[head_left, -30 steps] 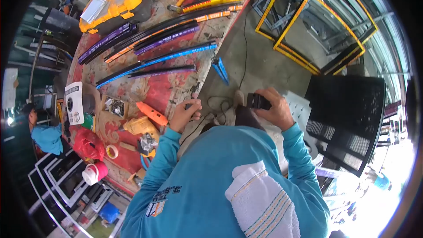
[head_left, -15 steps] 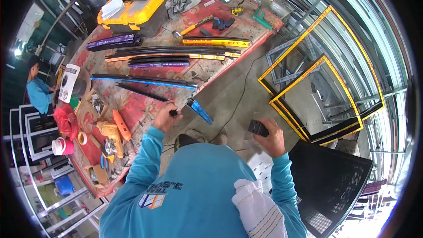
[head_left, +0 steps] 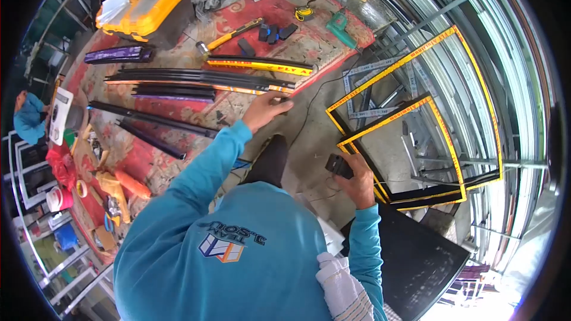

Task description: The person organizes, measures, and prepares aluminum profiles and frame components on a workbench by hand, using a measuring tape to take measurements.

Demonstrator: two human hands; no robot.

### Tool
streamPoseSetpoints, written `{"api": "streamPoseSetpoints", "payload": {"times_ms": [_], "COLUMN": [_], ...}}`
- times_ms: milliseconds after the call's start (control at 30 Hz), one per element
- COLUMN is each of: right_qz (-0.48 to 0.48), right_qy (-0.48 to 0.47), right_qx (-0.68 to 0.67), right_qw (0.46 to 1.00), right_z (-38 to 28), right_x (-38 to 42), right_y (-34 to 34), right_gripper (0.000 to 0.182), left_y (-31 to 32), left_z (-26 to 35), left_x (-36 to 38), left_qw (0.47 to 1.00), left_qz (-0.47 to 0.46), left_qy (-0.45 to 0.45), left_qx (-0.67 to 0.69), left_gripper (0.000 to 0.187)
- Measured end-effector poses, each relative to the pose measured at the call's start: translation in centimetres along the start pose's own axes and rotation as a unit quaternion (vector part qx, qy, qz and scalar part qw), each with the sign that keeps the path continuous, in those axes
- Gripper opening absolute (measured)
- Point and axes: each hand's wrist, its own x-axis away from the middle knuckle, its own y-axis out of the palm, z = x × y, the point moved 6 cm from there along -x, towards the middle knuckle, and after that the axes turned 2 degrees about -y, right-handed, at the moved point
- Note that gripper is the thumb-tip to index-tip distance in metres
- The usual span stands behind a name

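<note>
My right hand (head_left: pixel 358 179) grips a small black block (head_left: pixel 339 166) between thumb and fingers, out over the floor. My left hand (head_left: pixel 266 111) is at the table edge with its fingers curled together. A dark spot shows at its fingertips, too small to make out. Close by are the ends of long black profiles with orange tape (head_left: pixel 238 85). More dark profiles (head_left: pixel 154 120) lie nearer my left sleeve, and a shorter black one (head_left: pixel 151 141) is beside them. Behind my left forearm only a bit of a blue-taped piece (head_left: pixel 241 164) shows.
On the red-patterned table (head_left: pixel 256 15) are a hammer (head_left: pixel 233 35), a tape measure (head_left: pixel 304 13), a yellow toolbox (head_left: pixel 144 9), and a drill (head_left: pixel 112 189). Yellow-taped frames (head_left: pixel 410 110) stand to the right by a black panel (head_left: pixel 416 261). A co-worker (head_left: pixel 30 119) is at far left.
My left hand has moved forward and right, to the ends of the long profiles; a small black piece showed in it earlier. My right hand still holds the block. The view has shifted.
</note>
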Motion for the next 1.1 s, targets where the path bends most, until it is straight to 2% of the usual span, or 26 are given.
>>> {"api": "streamPoseSetpoints", "payload": {"times_ms": [67,133,167,200,233,267,367,400,433,500,533,600,667,700,733,767,800,867,933,1000,1067,1100], "right_qz": [-0.034,-0.06,-0.038,-0.026,-0.021,-0.038,0.004,0.015,0.006,-0.071,-0.081,-0.106,-0.083,-0.076,-0.071,-0.035,-0.044,-0.032,-0.031,-0.051,-0.043,-0.041], "right_qy": [0.03,0.031,-0.011,-0.057,-0.055,-0.019,-0.023,-0.022,-0.023,0.073,0.077,0.018,-0.02,-0.006,0.006,-0.047,-0.063,-0.062,-0.087,-0.055,-0.072,-0.079], "right_qx": [0.032,0.018,0.024,0.025,-0.029,-0.023,-0.07,-0.06,-0.074,-0.065,-0.074,-0.035,-0.058,-0.074,-0.091,-0.127,-0.148,-0.118,-0.115,-0.05,-0.052,-0.042], "right_qw": [0.998,0.998,0.999,0.998,0.998,0.999,0.997,0.998,0.997,0.993,0.991,0.994,0.995,0.994,0.993,0.99,0.986,0.991,0.989,0.996,0.995,0.995], "right_z": [4.2,8.1,9.6,11.3,13.6,13.7,18.2,19.5,19.8,21.4,22.0,22.4,22.9,23.3,23.8,23.6,23.7,23.9,23.4,23.1,23.2,23.1], "right_x": [-4.9,-11.6,-15.6,-20.3,-24.4,-28.8,-37.4,-39.2,-40.5,-41.3,-41.2,-42.1,-42.5,-42.3,-42.2,-42.4,-42.6,-42.2,-41.9,-41.7,-41.8,-41.8], "right_y": [-0.3,0.8,2.1,4.2,6.6,8.4,14.6,16.2,17.3,19.1,19.6,20.3,20.6,20.6,20.7,20.7,21.4,21.0,20.4,19.6,19.4,19.6], "right_gripper": [0.053,0.052,0.052,0.052,0.053,0.054,0.052,0.053,0.053,0.056,0.056,0.059,0.06,0.06,0.061,0.061,0.061,0.061,0.061,0.06,0.059,0.058], "left_y": [1.0,1.1,0.2,-0.8,-1.8,-2.7,-3.5,-3.4,-3.3,-3.3,-3.1,-3.3,-2.9,-3.4,-3.7,-4.1,-4.6,-5.1,-3.1,-0.2,4.5,6.9], "left_z": [1.3,4.0,4.4,5.4,5.5,6.0,4.9,3.6,2.8,2.7,2.6,3.0,4.4,4.2,5.8,7.0,7.8,6.4,5.9,1.3,-1.7,-4.4], "left_x": [-7.1,-13.1,-16.6,-19.2,-19.6,-19.3,-17.2,-16.8,-16.8,-16.9,-16.9,-17.9,-18.6,-18.3,-16.8,-14.5,-11.8,-4.8,2.9,10.3,14.4,15.4], "left_qw": [0.983,0.945,0.934,0.925,0.917,0.931,0.946,0.963,0.976,0.976,0.975,0.966,0.959,0.97,0.968,0.962,0.952,0.928,0.867,0.809,0.778,0.787], "left_qz": [0.027,0.094,0.118,0.148,0.186,0.194,0.224,0.198,0.17,0.158,0.139,0.143,0.102,0.092,0.128,0.183,0.237,0.356,0.486,0.578,0.57,0.572], "left_qy": [0.102,0.212,0.202,0.238,0.254,0.198,0.119,0.087,0.058,0.008,-0.03,-0.021,0.096,0.059,0.05,0.022,-0.003,0.002,-0.033,-0.075,-0.249,-0.221], "left_qx": [-0.153,-0.232,-0.271,-0.257,-0.245,-0.239,-0.201,-0.162,-0.122,-0.151,-0.172,-0.216,-0.247,-0.219,-0.211,-0.201,-0.192,-0.112,-0.11,-0.071,-0.086,-0.071], "left_gripper": [0.045,0.047,0.048,0.049,0.049,0.05,0.048,0.048,0.048,0.05,0.051,0.052,0.052,0.054,0.051,0.049,0.048,0.045,0.044,0.043,0.043,0.043]}}
